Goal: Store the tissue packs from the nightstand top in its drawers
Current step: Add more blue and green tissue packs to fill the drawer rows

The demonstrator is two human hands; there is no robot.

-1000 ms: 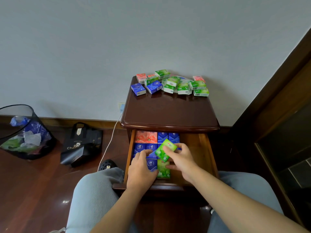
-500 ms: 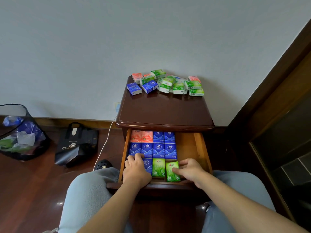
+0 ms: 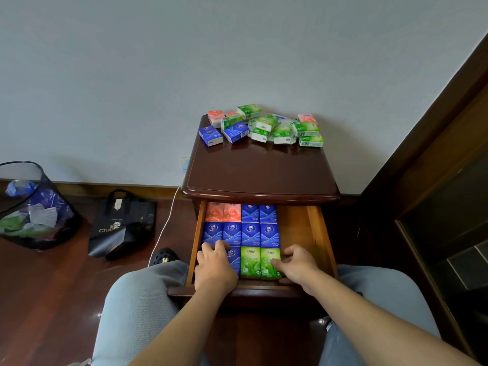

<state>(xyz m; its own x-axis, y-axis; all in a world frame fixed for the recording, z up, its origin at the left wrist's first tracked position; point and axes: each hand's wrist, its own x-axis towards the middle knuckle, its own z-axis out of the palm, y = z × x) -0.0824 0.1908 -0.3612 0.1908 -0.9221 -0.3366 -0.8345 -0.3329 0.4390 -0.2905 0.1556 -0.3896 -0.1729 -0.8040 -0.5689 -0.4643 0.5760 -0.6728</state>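
Seating the green pack (image 3: 270, 262) in the open drawer (image 3: 314, 233): right hand (image 3: 298, 265) presses its edge with relaxed fingers, left hand (image 3: 215, 268) rests flat on blue packs (image 3: 239, 235); push sideways until flush, while remaining packs (image 3: 264, 126) wait on the nightstand top (image 3: 260, 170).

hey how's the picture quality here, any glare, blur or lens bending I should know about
Head view: soft, even daylight; sharp enough to read the print on the green packs in the drawer. Faint sheen on the glossy nightstand top, reflecting the loose packs, and on the floor. Wide-angle bending: the skirting board curves and the door frame leans. Both hands, left and right, show no motion blur.
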